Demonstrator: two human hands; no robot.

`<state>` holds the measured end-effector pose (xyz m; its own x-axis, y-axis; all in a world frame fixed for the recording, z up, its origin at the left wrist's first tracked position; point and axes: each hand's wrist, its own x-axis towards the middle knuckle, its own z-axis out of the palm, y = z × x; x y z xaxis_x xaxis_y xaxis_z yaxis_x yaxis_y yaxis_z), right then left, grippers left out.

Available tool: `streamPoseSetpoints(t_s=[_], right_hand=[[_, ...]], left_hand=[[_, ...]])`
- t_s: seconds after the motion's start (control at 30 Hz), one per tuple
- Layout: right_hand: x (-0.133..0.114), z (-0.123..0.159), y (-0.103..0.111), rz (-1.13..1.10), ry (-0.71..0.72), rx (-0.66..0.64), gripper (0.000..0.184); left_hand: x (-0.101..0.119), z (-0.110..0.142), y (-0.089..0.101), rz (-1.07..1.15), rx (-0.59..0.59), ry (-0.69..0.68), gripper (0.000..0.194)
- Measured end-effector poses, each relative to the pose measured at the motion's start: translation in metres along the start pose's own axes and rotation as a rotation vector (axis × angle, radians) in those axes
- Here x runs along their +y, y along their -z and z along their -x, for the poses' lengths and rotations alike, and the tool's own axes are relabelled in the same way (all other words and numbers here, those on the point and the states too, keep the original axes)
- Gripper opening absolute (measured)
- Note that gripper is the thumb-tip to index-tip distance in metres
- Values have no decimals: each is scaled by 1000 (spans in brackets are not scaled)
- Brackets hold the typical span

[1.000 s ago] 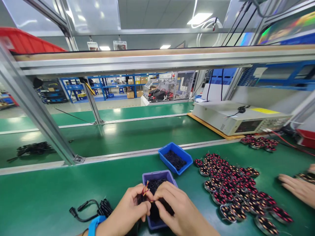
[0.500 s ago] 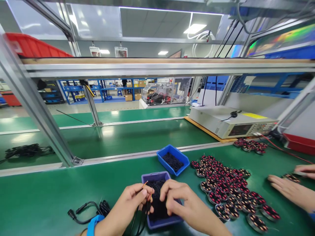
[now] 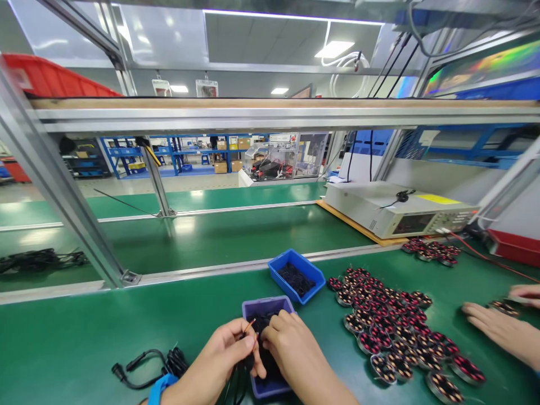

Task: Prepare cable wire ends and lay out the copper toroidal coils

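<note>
My left hand (image 3: 223, 351) is shut on a black cable (image 3: 241, 377) whose thin red and orange wire ends (image 3: 250, 329) stick up past my fingers. My right hand (image 3: 289, 349) presses its fingertips into a tangle of black wires (image 3: 266, 349) in a purple-blue plastic bin (image 3: 268, 306), close beside my left hand. A blue tray (image 3: 291, 261) of similar black wires stands just beyond. To the right lie several round motor stators with red and copper windings (image 3: 379, 320). A black cable harness (image 3: 147, 365) lies left of my left hand.
A co-worker's hands (image 3: 500, 326) work at the right among more stators. A grey-white bench instrument (image 3: 400, 211) sits on a wooden board beyond a metal rail (image 3: 236, 264). Green bench tops run behind it, under an aluminium shelf frame (image 3: 278, 115).
My right hand has moved left, nearer my left hand, and its fingers have closed in on the wires in the bin. The view has levelled and the co-worker's hands have shifted slightly.
</note>
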<state>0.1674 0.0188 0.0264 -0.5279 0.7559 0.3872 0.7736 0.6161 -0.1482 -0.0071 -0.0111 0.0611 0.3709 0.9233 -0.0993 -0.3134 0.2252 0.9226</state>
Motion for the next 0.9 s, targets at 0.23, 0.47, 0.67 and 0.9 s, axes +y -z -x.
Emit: streamPoseSetpoints(t_s=[0.23, 0.47, 0.67, 0.9], right_hand=[[0, 3, 14, -240, -56, 42, 21], [-13, 4, 21, -608, -88, 63, 19], [-11, 5, 33, -702, -99, 247, 22], [-12, 6, 32, -598, -6, 301, 21]], left_hand=[[-3, -5, 6, -236, 69, -27, 46], [-5, -7, 11, -329, 158, 13, 41], [-3, -5, 11, -344, 191, -46, 31], [-2, -7, 11, -341, 153, -55, 34]])
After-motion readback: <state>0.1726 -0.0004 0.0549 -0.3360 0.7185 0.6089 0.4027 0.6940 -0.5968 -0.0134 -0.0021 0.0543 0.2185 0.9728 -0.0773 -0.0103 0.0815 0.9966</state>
